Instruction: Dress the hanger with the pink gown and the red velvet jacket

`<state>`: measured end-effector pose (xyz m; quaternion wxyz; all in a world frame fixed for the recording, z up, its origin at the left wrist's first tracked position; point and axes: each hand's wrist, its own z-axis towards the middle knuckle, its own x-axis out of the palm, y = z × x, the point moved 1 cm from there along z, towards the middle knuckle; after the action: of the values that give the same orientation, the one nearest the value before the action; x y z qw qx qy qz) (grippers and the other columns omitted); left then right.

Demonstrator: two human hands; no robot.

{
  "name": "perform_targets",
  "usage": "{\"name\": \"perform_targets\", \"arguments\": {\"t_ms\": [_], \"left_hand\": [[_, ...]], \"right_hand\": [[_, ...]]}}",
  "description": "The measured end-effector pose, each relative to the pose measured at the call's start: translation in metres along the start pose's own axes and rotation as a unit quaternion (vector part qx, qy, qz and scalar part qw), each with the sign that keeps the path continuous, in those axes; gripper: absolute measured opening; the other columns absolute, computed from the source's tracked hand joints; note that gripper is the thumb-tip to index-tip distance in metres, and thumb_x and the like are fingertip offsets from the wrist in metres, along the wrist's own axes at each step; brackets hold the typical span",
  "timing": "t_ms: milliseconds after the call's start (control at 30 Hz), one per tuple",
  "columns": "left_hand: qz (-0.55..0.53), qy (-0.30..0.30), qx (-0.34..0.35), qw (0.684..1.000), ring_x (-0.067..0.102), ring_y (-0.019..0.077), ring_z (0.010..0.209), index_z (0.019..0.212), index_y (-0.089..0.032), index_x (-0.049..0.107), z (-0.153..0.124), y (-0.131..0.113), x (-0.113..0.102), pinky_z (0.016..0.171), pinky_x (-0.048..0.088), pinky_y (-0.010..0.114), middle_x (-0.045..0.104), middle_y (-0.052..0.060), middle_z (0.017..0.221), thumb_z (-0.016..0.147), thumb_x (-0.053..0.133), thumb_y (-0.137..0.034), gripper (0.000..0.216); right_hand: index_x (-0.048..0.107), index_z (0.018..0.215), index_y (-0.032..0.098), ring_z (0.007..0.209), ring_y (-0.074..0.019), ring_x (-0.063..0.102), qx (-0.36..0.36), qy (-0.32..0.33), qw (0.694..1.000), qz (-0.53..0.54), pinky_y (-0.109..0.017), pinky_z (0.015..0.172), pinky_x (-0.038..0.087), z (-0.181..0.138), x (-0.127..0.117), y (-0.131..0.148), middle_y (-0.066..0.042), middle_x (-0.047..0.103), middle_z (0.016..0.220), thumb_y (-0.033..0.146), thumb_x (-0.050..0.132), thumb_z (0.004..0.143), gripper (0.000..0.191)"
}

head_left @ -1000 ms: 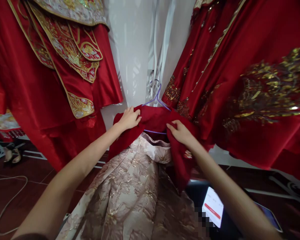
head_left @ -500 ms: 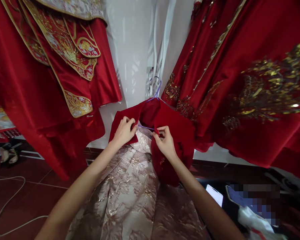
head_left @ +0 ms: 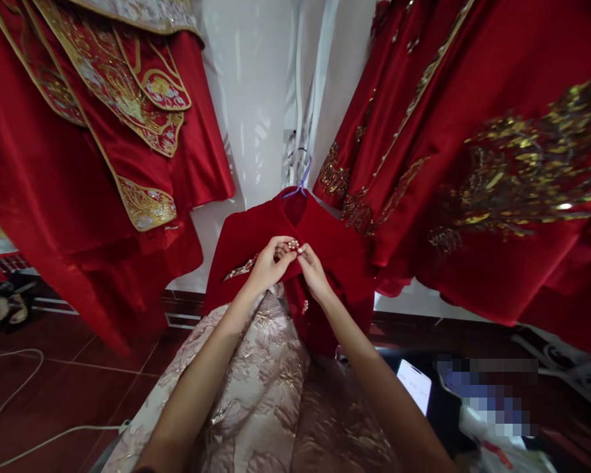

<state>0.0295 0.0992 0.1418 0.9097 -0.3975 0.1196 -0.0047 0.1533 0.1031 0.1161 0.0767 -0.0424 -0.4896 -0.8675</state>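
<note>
A red velvet jacket (head_left: 345, 253) hangs on a purple hanger (head_left: 301, 181) over a pale gold brocade skirt (head_left: 261, 387). My left hand (head_left: 268, 266) and my right hand (head_left: 311, 268) meet at the jacket's front, just below the collar. Both pinch the two front edges together around a small pearl-like fastening (head_left: 292, 245). Gold trim shows on the jacket's left side.
Red embroidered gowns hang at the left (head_left: 79, 151) and at the right (head_left: 477, 157), with a white wall (head_left: 256, 98) between them. A phone (head_left: 414, 386) lies at the lower right. A white cable (head_left: 14, 420) and a pair of shoes (head_left: 4, 307) lie on the dark red floor.
The jacket front, spread open a second ago, has been drawn closed over the hanger. Both hands moved inward and up from the edges to meet at the fastening.
</note>
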Motion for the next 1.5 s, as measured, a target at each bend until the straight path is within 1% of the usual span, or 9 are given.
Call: {"name": "perform_targets", "arguments": {"t_ms": [100,200,300,433,567,833,1033,1267,1500], "left_hand": [[-0.027,-0.051,0.013,0.998,0.058,0.0115,0.088,0.111,-0.019,0.05,-0.009,0.014,0.002,0.083,0.046,0.027,0.058,0.003,0.093,0.083,0.05,-0.018,0.028],[-0.021,-0.125,0.026,0.992,0.058,0.0108,0.085,0.108,-0.02,0.046,-0.017,0.026,0.002,0.079,0.048,0.026,0.055,0.003,0.094,0.08,0.055,-0.016,0.03],[-0.018,-0.136,0.031,0.99,0.059,0.0098,0.079,0.098,-0.02,0.045,-0.02,0.028,0.001,0.074,0.049,0.025,0.054,0.002,0.093,0.078,0.056,-0.017,0.023],[0.067,-0.107,0.036,0.991,0.057,0.011,0.08,0.085,-0.019,0.051,-0.02,0.02,-0.001,0.077,0.046,0.025,0.055,0.001,0.085,0.078,0.054,-0.015,0.008],[0.132,-0.077,0.016,0.988,0.054,0.0099,0.069,0.078,-0.019,0.052,-0.021,0.009,-0.005,0.068,0.044,0.022,0.056,-0.001,0.076,0.076,0.052,-0.013,0.006],[0.244,-0.005,0.052,0.968,0.054,0.0127,0.073,0.076,-0.019,0.054,-0.016,-0.012,-0.02,0.072,0.043,0.025,0.058,0.0,0.076,0.076,0.056,-0.018,0.002],[0.28,0.032,0.061,0.957,0.053,0.0123,0.068,0.075,-0.019,0.055,-0.008,-0.014,-0.024,0.068,0.042,0.025,0.059,0.0,0.074,0.076,0.057,-0.021,0.003],[0.283,0.07,0.08,0.953,0.052,0.0123,0.063,0.071,-0.019,0.055,0.0,-0.025,-0.03,0.061,0.039,0.025,0.057,0.0,0.07,0.074,0.06,-0.023,0.007],[0.292,0.123,0.094,0.944,0.051,0.0126,0.062,0.068,-0.019,0.055,0.006,-0.035,-0.032,0.058,0.037,0.024,0.055,-0.001,0.065,0.074,0.057,-0.021,0.007]], "right_hand": [[0.048,0.078,0.022,0.075,-0.0122,0.056,0.059,0.015,0.997,0.044,-0.024,0.073,0.046,-0.001,-0.006,0.0,0.003,0.058,0.082,0.031,0.058,0.073,0.015],[0.054,0.083,0.023,0.078,-0.0126,0.057,0.071,0.021,0.995,0.07,-0.025,0.075,0.047,-0.003,-0.009,0.001,0.002,0.06,0.084,0.031,0.058,0.072,0.014],[0.057,0.087,0.024,0.079,-0.012,0.058,0.063,0.015,0.996,0.059,-0.024,0.076,0.047,-0.005,-0.01,0.001,0.002,0.061,0.085,0.031,0.064,0.071,0.019],[0.06,0.09,0.023,0.084,-0.0129,0.059,0.032,0.019,0.999,0.01,-0.026,0.08,0.047,-0.006,-0.01,0.002,0.001,0.062,0.089,0.033,0.069,0.07,0.024],[0.061,0.089,0.022,0.088,-0.0139,0.06,-0.013,0.024,0.999,-0.035,-0.029,0.088,0.046,-0.006,-0.009,0.006,-0.001,0.063,0.09,0.032,0.071,0.07,0.024],[0.061,0.09,0.021,0.082,-0.0157,0.065,-0.037,-0.018,0.994,-0.1,-0.031,0.079,0.053,-0.011,-0.004,0.01,-0.004,0.067,0.092,0.034,0.07,0.072,0.024],[0.067,0.093,0.02,0.085,-0.0186,0.067,-0.05,-0.064,0.987,-0.14,-0.034,0.08,0.055,-0.014,-0.003,0.008,-0.005,0.07,0.093,0.038,0.069,0.072,0.028],[0.069,0.103,0.021,0.089,-0.0206,0.067,-0.047,-0.046,0.987,-0.144,-0.038,0.085,0.055,-0.02,-0.003,0.018,-0.005,0.071,0.098,0.036,0.069,0.073,0.034],[0.07,0.1,0.02,0.088,-0.0209,0.067,-0.045,-0.045,0.987,-0.146,-0.039,0.085,0.055,-0.018,-0.006,0.019,-0.005,0.071,0.099,0.037,0.071,0.071,0.034]]}}
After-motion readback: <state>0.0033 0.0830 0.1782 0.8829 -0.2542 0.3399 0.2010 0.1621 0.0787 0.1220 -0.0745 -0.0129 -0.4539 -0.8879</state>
